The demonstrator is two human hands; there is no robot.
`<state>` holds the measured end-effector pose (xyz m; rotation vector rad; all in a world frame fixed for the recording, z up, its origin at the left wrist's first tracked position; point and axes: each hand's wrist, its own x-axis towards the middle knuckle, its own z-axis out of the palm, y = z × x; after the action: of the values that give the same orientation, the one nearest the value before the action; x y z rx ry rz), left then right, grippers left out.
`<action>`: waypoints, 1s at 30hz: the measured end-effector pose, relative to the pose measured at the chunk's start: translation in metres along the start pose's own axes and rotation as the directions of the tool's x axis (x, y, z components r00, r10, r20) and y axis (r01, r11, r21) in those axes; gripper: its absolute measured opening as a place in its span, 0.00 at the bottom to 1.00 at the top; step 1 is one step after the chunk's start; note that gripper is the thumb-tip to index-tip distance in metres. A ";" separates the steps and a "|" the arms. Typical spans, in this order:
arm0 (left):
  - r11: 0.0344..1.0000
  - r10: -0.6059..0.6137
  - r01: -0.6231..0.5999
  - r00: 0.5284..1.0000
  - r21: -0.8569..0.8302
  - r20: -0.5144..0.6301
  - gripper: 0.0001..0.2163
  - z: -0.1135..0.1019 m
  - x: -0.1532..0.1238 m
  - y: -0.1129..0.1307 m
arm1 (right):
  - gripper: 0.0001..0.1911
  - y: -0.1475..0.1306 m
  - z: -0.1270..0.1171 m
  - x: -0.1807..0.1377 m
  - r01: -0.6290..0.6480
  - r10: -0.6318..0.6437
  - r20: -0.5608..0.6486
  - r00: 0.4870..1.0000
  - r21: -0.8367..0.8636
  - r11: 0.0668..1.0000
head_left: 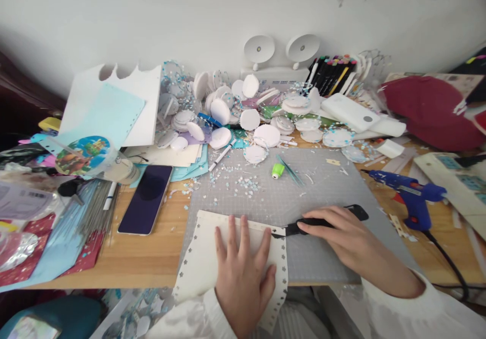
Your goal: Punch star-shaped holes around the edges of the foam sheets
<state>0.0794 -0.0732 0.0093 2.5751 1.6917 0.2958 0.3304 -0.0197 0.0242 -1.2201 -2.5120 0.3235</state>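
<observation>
Spread flat, my left hand (245,273) presses a cream sheet of paper (203,258) onto the grey cutting mat (322,187). Small star-shaped or flower-shaped holes run along the sheet's side edges, and its lower part hangs past the table edge. My right hand (341,235) is closed around a black utility knife (315,223). The knife's dark blade lies at the sheet's upper right corner, near my left forefinger. Beyond them on the mat are a lime-green small tool or cap (278,170) and teal tweezers (290,171).
Paper confetti (246,184) is scattered over the mat. A phone (146,200) and a lidded cup (94,157) stand left. A blue glue gun (413,192) with its cord lies right, beside a power strip (455,182). White discs (250,120) are heaped along the wall.
</observation>
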 end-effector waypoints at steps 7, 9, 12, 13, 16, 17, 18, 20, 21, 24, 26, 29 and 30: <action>1.000 -0.002 0.002 1.000 0.017 -0.010 0.27 0.000 0.001 0.001 | 0.25 0.000 0.002 0.000 0.013 -0.013 -0.024 1.000 0.001 1.000; 1.000 -0.001 0.001 1.000 0.021 -0.009 0.27 0.000 0.000 0.001 | 0.25 0.002 0.001 -0.001 0.025 -0.025 -0.009 1.000 0.007 1.000; 1.000 0.001 -0.001 1.000 0.019 -0.010 0.27 0.001 0.000 0.001 | 0.24 0.004 -0.002 -0.003 0.030 -0.030 0.004 1.000 0.016 0.999; 1.000 0.003 -0.003 1.000 0.017 -0.013 0.27 0.001 0.000 0.001 | 0.24 0.004 -0.003 -0.004 0.024 -0.024 0.005 1.000 0.017 1.000; 1.000 0.000 0.000 1.000 0.009 -0.020 0.27 0.002 0.001 0.000 | 0.24 0.003 -0.007 -0.003 0.010 -0.010 0.020 1.000 0.025 1.000; 1.000 -0.004 0.004 1.000 0.008 -0.017 0.26 0.002 0.002 0.001 | 0.24 0.003 -0.007 -0.002 0.010 -0.011 0.025 1.000 0.030 0.999; 1.000 -0.006 0.006 1.000 0.009 -0.012 0.26 0.001 0.002 0.001 | 0.23 0.003 -0.008 -0.001 0.012 -0.013 0.029 0.999 0.036 0.999; 1.000 -0.008 0.008 1.000 0.011 -0.002 0.26 0.001 0.002 0.001 | 0.22 0.003 -0.006 0.000 0.013 -0.014 0.022 1.000 0.047 0.999; 1.000 -0.007 0.007 1.000 0.013 -0.002 0.26 0.000 0.002 0.001 | 0.22 0.003 -0.004 0.000 0.011 -0.012 0.010 1.000 0.051 0.999; 1.000 0.000 0.001 1.000 0.016 -0.008 0.26 0.000 0.002 0.001 | 0.22 0.004 0.002 0.000 0.013 -0.011 -0.021 1.000 0.061 0.998; 1.000 0.000 0.000 1.000 0.018 -0.015 0.26 0.001 0.002 0.001 | 0.21 0.004 0.005 0.000 0.018 -0.016 -0.022 1.000 0.068 0.998; 1.000 -0.003 0.004 1.000 0.021 -0.024 0.26 0.001 0.001 0.001 | 0.21 0.004 0.005 0.001 0.012 -0.011 -0.012 1.000 0.080 0.997; 1.000 -0.003 0.004 1.000 0.021 -0.026 0.26 0.001 0.001 0.001 | 0.21 0.004 0.005 0.001 0.010 -0.009 -0.010 1.000 0.081 0.997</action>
<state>0.0808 -0.0725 0.0082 2.5945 1.7170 0.3142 0.3305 -0.0164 0.0187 -1.1756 -2.4703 0.4119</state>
